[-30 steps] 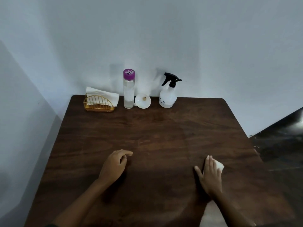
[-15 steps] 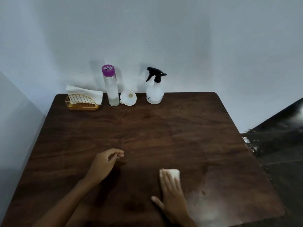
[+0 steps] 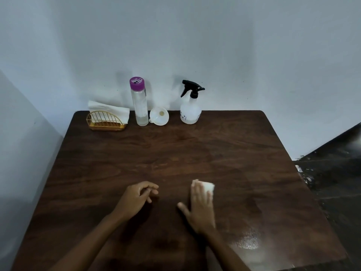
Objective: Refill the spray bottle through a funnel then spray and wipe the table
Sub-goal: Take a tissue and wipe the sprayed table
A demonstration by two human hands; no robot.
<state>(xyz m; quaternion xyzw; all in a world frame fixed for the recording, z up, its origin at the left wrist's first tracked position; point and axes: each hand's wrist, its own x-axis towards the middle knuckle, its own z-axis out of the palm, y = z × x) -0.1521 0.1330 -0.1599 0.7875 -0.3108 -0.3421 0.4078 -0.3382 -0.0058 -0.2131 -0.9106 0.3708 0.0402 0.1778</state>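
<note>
I see the dark wood table shining wet near-right. Right hand lies flat-fingered; left hand rests loosely curled, empty. Black-triggered spray bottle stands at the far edge, funnel near it. Folded white tissue lies under the right fingers

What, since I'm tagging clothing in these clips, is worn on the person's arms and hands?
Nothing that shows. The left hand and the right hand are bare, with no gloves. No ring or watch can be made out, though the right hand is slightly blurred. The left forearm and the right forearm are bare too, with no sleeve in view down to the picture's bottom edge.
</note>
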